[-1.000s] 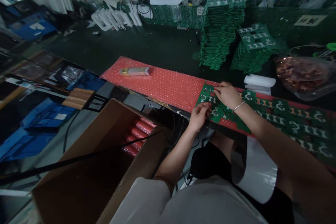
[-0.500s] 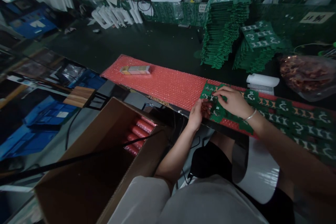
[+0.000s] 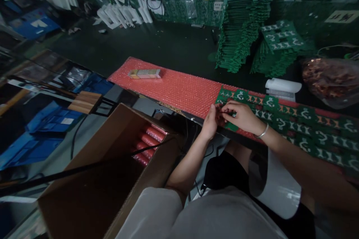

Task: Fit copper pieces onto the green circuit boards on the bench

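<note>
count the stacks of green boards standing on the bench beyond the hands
2: a tall stack beyond the right hand, and a shorter stack just right of the tall one, left of the bag. Others could be hidden behind these.

Open cardboard box [image 3: 103, 138] below the bench [image 3: 176, 46]; red bubble-wrapped rolls [image 3: 148, 142] side by side inside. Dark strap [image 3: 84, 171] crosses above it. Beyond box, leftward: wood-topped stool [image 3: 85, 102], blue crates [image 3: 54, 119]. Bench, far side: white pieces [image 3: 119, 16] bunched in a row. Back right: pale sign [image 3: 342, 16], dark characters.
</note>
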Action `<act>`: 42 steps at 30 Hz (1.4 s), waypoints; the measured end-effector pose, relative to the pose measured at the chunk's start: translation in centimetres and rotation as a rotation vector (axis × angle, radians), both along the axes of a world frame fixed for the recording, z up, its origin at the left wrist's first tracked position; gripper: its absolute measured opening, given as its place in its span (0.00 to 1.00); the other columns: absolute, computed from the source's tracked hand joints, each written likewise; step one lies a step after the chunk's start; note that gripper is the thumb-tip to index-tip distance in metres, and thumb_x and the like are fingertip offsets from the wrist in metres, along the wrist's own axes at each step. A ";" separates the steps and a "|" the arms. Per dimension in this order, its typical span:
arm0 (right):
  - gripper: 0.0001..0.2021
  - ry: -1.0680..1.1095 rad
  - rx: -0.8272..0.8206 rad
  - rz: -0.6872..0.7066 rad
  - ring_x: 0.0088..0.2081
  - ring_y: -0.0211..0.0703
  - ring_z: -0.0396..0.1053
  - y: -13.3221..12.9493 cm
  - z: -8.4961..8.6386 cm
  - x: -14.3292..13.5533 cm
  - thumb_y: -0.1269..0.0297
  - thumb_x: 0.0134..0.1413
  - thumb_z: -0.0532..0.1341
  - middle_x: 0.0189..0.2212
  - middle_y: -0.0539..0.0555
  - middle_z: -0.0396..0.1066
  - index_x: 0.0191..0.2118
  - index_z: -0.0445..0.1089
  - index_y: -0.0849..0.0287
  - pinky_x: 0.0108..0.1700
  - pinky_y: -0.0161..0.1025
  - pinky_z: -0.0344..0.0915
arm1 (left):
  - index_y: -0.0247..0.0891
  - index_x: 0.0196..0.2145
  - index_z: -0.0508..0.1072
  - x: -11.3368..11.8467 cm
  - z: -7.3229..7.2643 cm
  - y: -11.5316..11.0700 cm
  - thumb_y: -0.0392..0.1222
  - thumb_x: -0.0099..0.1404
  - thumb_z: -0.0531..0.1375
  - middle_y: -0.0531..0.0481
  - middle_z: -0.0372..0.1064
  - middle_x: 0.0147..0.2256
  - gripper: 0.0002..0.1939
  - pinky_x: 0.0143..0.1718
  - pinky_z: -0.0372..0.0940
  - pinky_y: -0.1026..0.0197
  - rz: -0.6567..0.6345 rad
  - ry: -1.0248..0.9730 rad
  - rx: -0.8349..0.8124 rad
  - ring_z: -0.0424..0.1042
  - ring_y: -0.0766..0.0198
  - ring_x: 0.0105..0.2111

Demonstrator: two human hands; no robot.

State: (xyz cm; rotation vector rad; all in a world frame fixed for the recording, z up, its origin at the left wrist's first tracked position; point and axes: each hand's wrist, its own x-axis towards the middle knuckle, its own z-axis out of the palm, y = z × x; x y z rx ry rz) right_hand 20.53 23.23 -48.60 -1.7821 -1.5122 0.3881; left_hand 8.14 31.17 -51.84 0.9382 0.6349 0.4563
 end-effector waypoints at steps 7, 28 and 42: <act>0.12 0.159 0.071 -0.153 0.37 0.45 0.74 -0.3 0.0 0.5 0.55 0.61 0.59 0.34 0.53 0.76 0.36 0.75 0.56 0.41 0.42 0.70 | 0.35 0.30 0.73 -0.5 0.6 0.6 0.60 0.56 0.65 0.52 0.66 0.25 0.23 0.25 0.58 0.67 -0.092 -0.041 0.072 0.61 0.71 0.23; 0.11 -0.339 0.031 -0.194 0.40 0.48 0.73 -3.0 -1.1 2.1 0.57 0.62 0.59 0.37 0.56 0.75 0.38 0.77 0.55 0.46 0.46 0.70 | 0.35 0.36 0.77 -1.1 0.7 0.4 0.42 0.55 0.64 0.52 0.66 0.30 0.11 0.25 0.58 0.67 0.101 -0.012 0.066 0.58 0.72 0.24; 0.11 -0.544 -0.091 -0.163 0.41 0.51 0.68 0.5 -3.2 2.8 0.62 0.62 0.59 0.36 0.60 0.71 0.36 0.78 0.60 0.48 0.46 0.67 | 0.33 0.34 0.74 -1.6 1.5 0.9 0.30 0.47 0.58 0.49 0.69 0.33 0.13 0.34 0.58 0.65 0.195 -0.114 -0.197 0.64 0.69 0.30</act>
